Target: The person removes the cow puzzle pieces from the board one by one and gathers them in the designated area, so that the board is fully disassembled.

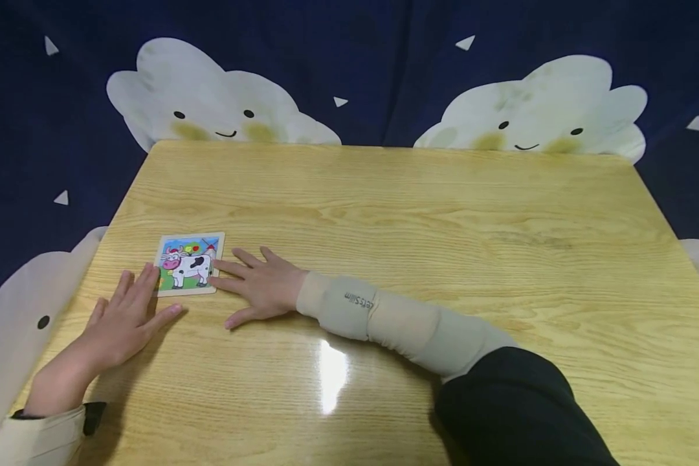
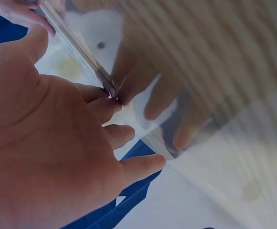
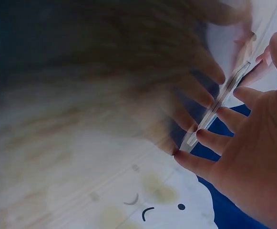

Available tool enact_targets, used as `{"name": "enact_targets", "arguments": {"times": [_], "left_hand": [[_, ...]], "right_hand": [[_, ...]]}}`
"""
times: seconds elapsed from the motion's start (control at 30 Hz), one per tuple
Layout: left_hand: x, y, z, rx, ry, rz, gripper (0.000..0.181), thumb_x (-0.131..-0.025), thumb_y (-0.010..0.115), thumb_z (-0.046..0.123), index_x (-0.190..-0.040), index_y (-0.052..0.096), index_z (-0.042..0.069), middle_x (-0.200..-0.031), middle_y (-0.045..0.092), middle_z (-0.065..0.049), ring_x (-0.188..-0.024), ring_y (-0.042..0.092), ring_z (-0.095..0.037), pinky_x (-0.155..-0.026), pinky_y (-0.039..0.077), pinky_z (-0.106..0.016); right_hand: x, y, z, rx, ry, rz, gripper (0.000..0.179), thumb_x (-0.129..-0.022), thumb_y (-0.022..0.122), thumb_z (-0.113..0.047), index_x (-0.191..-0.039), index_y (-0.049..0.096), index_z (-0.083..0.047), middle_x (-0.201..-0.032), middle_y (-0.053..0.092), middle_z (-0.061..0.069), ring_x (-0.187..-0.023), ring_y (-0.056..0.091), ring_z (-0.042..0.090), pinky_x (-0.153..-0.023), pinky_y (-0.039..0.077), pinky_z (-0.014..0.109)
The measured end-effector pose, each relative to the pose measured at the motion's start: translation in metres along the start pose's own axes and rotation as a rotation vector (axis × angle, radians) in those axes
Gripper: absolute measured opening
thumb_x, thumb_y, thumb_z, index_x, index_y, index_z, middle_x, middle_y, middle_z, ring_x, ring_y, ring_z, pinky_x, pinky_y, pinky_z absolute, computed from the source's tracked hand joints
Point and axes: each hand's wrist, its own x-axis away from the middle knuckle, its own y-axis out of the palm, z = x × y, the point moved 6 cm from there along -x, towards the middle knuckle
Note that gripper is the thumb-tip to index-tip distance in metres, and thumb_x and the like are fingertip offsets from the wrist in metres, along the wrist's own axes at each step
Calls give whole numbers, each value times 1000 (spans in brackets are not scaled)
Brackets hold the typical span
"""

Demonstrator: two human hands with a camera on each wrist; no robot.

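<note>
A small square picture puzzle board (image 1: 188, 265) with a cartoon cow and a pale border lies flat at the left of the wooden table. My left hand (image 1: 123, 323) has its fingers extended, with the fingertips at the board's lower left corner. From the other side, my right hand (image 1: 268, 283) reaches in with spread fingers, and two fingertips overlap the board's right edge. Both wrist views show the board edge-on: its thin side (image 2: 76, 45) meets the left fingertips, and its edge (image 3: 219, 105) runs along the right fingertips. Neither hand curls round it.
The glossy wooden table (image 1: 443, 220) reflects the hands and a bright light patch. Behind it and at its sides hangs a dark blue cloth (image 1: 373, 65) with smiling white clouds. My right forearm, in a pale sleeve (image 1: 408, 320), lies across the table's middle.
</note>
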Motion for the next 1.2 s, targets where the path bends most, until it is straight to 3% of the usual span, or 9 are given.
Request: {"name": "enact_targets", "arguments": {"times": [0.3, 0.57, 0.83, 1.2], "left_hand": [[1, 2, 11, -1, 15, -11, 88, -102, 39, 54, -155, -9, 2, -159, -15, -22, -141, -26, -42, -99, -13, -76], [3, 6, 26, -26, 41, -19, 88, -101, 40, 55, -156, -8, 5, -160, -11, -21, -142, -24, -42, -101, -13, -75], [6, 11, 54, -41, 98, -21, 87, -100, 44, 54, -158, -3, 9, -162, -3, -20, -145, -17, -41, -105, -6, -73], [0, 21, 96, -53, 223, -28, 86, -97, 50, 55, -159, 10, 10, -164, 7, -12, -148, -5, -38, -108, 4, -70]], "right_hand": [[9, 4, 2, 1, -8, 13, 79, -94, 32, -71, -159, 9, -31, -164, -3, -7, -150, -4, 23, -117, 11, 52], [30, 10, 7, -40, -16, 52, 80, -94, 37, -70, -159, 13, -30, -165, 0, -6, -150, -4, 25, -117, 11, 54], [61, 18, 18, -61, -16, 61, 79, -95, 38, -69, -159, 13, -30, -164, -1, -7, -150, -3, 26, -116, 12, 57], [118, 34, 45, -115, -19, 120, 76, -95, 42, -66, -158, 22, -28, -165, 7, -6, -150, 2, 30, -114, 15, 60]]}}
